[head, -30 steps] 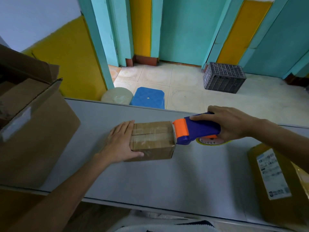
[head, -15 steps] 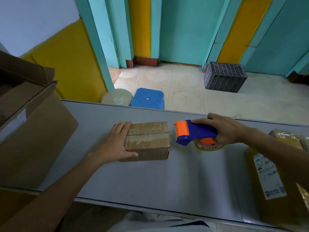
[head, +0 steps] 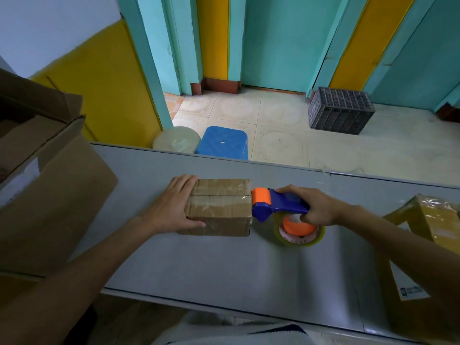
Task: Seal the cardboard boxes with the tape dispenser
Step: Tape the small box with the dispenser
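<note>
The white label [head: 407,282] on the yellow parcel [head: 438,217] carries print too small to read

Blue stool [head: 222,143] at twelve o'clock beyond grey table [head: 224,265]. Pale round object [head: 176,139], possibly a lid, just beside it. Dark crate [head: 341,110] at one o'clock.

On the table [head: 224,265], the small box [head: 219,207] lies left of the tape dispenser [head: 278,205], apparently touching it.

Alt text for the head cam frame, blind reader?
A person's right hand holds a blue-and-orange tape dispenser at the right end of a small cardboard box on a grey table; the left hand rests on its left end. A large open carton stands at left, a yellow parcel at right.
</note>
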Action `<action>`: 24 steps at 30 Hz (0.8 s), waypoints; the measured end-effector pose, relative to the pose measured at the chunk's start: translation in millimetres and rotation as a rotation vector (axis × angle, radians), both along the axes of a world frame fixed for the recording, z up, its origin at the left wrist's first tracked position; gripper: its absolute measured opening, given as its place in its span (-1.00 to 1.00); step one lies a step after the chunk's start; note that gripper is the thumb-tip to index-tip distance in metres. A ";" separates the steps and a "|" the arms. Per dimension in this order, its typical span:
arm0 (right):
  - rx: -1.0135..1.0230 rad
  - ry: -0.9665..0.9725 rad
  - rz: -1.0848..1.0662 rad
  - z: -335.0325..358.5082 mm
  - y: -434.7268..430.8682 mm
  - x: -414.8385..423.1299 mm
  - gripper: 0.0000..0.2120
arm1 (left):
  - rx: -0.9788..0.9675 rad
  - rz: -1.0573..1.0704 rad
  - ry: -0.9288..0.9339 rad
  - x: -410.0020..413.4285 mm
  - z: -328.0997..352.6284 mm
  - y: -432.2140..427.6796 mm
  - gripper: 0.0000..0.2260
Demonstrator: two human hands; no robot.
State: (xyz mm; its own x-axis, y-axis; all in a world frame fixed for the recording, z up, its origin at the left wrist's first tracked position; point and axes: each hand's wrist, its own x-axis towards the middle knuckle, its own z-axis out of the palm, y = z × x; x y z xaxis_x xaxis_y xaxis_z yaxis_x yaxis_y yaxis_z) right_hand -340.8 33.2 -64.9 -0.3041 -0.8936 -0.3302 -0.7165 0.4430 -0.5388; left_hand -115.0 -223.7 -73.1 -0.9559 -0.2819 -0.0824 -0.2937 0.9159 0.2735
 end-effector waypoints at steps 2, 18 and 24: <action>0.039 0.068 0.024 1.5 0.3 0.1 -0.30 | -0.005 -0.016 0.013 0.4 -1.6 -2.1 0.01; 0.095 0.563 0.116 31.7 -8.0 11.6 -0.36 | 0.009 -0.075 0.005 -0.9 1.6 -10.2 -0.01; 0.087 0.644 0.128 30.7 -6.7 16.3 -0.34 | -0.003 -0.098 0.012 -1.2 0.0 -13.3 -0.02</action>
State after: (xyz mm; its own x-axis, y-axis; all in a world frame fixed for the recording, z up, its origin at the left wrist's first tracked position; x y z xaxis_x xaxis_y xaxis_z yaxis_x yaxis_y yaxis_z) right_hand -324.5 26.5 -34.1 -0.3581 -0.9140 -0.1908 -0.9334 0.3555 0.0490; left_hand -116.3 -237.0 -73.1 -0.9798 -0.1876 -0.0697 -0.1997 0.9408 0.2740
